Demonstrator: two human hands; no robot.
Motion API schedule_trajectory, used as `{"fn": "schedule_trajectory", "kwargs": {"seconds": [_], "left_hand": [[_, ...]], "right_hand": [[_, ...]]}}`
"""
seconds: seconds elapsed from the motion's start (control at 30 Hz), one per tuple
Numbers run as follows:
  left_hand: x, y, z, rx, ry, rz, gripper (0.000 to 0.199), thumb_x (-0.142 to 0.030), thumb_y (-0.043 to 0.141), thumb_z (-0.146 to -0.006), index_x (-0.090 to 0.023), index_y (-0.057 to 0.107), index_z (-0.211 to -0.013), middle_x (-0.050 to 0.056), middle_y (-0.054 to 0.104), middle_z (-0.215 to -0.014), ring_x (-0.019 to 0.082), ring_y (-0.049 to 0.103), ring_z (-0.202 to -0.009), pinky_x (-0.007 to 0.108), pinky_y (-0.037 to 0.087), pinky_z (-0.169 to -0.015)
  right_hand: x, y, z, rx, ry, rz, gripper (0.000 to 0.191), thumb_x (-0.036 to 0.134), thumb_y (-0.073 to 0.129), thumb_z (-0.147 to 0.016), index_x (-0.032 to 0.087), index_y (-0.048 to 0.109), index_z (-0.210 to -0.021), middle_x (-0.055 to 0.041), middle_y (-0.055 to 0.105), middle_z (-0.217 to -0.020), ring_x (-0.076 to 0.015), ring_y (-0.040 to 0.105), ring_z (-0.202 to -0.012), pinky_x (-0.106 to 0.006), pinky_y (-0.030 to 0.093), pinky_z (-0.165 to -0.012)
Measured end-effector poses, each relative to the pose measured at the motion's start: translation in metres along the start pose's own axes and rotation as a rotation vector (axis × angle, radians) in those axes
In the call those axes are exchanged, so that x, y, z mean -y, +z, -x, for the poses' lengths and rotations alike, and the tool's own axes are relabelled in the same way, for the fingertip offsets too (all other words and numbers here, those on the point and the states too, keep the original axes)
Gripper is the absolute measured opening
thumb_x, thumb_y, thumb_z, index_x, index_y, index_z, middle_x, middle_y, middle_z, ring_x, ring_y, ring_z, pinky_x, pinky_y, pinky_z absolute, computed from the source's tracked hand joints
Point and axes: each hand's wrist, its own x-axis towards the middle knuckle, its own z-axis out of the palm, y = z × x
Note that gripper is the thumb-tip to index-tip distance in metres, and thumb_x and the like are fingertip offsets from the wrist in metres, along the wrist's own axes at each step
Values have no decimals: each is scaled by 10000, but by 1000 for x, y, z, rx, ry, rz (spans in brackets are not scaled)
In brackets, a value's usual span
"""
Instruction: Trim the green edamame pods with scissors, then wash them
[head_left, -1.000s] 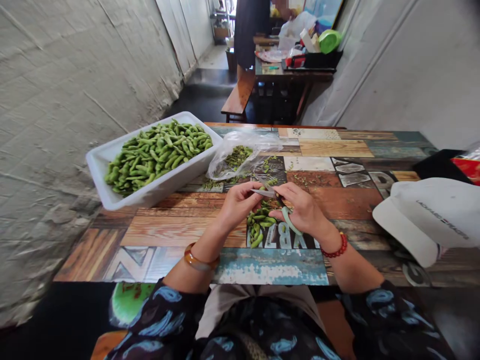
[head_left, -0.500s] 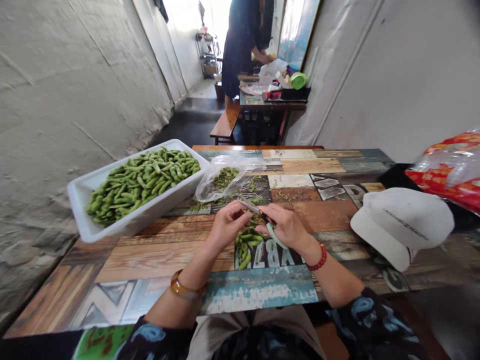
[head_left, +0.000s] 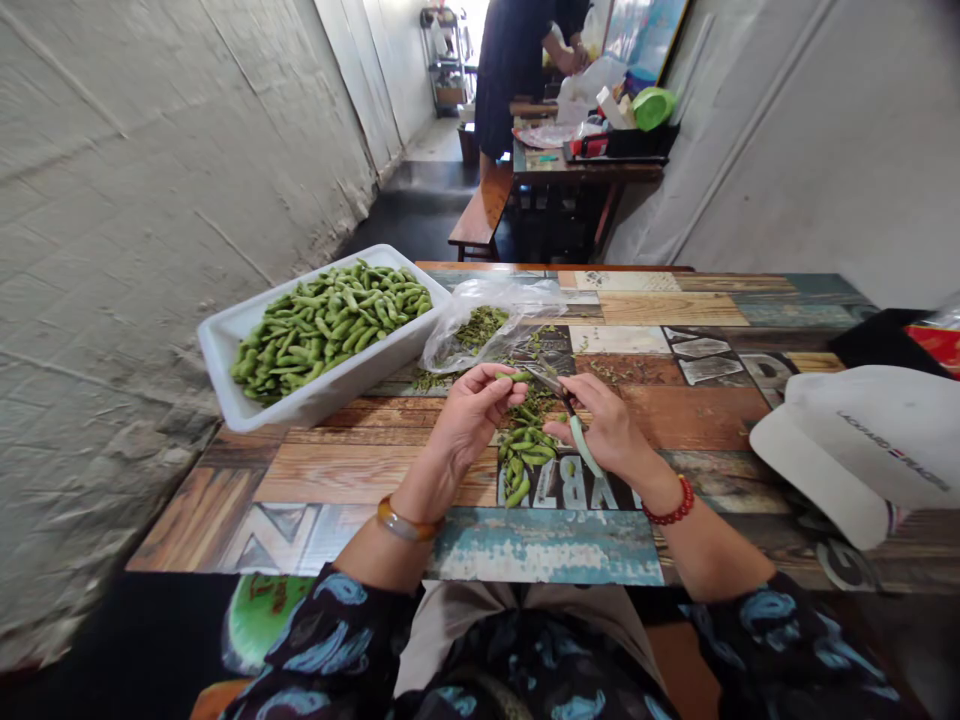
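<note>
Pod (head_left: 513, 377) in left hand (head_left: 476, 412), scissors (head_left: 579, 435) in right hand (head_left: 606, 428)

The pod is pinched between the thumb and fingers of the left hand, raised above the table (head_left: 322, 470) and pointing toward the blades. The right hand is wrapped around the pale green handle of the scissors, their tips near the pod's end; whether metal and pod touch, I cannot tell. The two hands are close together but not touching.

Just below them lies a small heap of pods (head_left: 526, 455), with scattered trimmings (head_left: 538, 405) behind it. Farther back, a clear plastic bag (head_left: 442, 348) lies with more green scraps (head_left: 480, 328) inside. To its left, a white tub (head_left: 352, 385) holds a large mound of pods (head_left: 330, 330).

An amber bangle (head_left: 401, 527) circles the left wrist, a string of red beads (head_left: 681, 508) the right. On the table's right side rests a white cap (head_left: 862, 430), with red packaging (head_left: 937, 345) behind it.

Beyond the table, a wooden bench (head_left: 480, 215) stands beside a second table (head_left: 544, 172), which bears a bright green object (head_left: 652, 108) among other items. A co-worker (head_left: 510, 80) in dark clothing stands next to it.
</note>
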Motion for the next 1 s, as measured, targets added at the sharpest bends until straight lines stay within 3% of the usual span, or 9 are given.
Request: {"fn": "schedule_trajectory", "kwargs": {"seconds": [0.17,0.37,0.6,0.9,1.0], "left_hand": [[7,1,1,27,-52,53,303,-216,880,-639,-139,646,-816,5,715,-718,88,693,-668,163,565,-660],[19,6,2,80,-89,19,310,-239,886,-621,-130,655,-796,13,703,-676,90,659,-589,176,537,-577],[17,4,-1,52,-47,-61,300,-247,882,-610,-128,687,-804,14,702,-676,79,631,-559,181,516,-562],[9,2,-3,38,28,-182,306,-306,859,-645,-144,691,-842,-20,641,-662,51,552,-511,168,438,-494],[3,-1,-5,7,96,-175,264,-311,819,-697,-158,649,-830,-28,613,-665,59,558,-543,172,466,-526]], "right_hand": [[3,1,-1,56,-20,-12,500,444,713,-856,214,556,-1271,-117,629,-1103,-253,650,-960,-408,591,-820],[6,2,-1,35,-37,-30,526,486,706,-850,222,549,-1277,-110,627,-1102,-257,637,-962,-420,580,-833],[3,-4,-3,85,-31,-62,456,494,661,-886,202,577,-1226,-56,579,-897,-183,550,-702,-331,536,-653],[0,-4,-1,122,-19,2,415,492,621,-914,209,601,-1217,-71,624,-895,-224,608,-787,-355,532,-738],[-2,-7,-2,85,1,25,406,485,634,-909,199,621,-1197,-78,651,-900,-232,632,-813,-356,534,-750]]}}
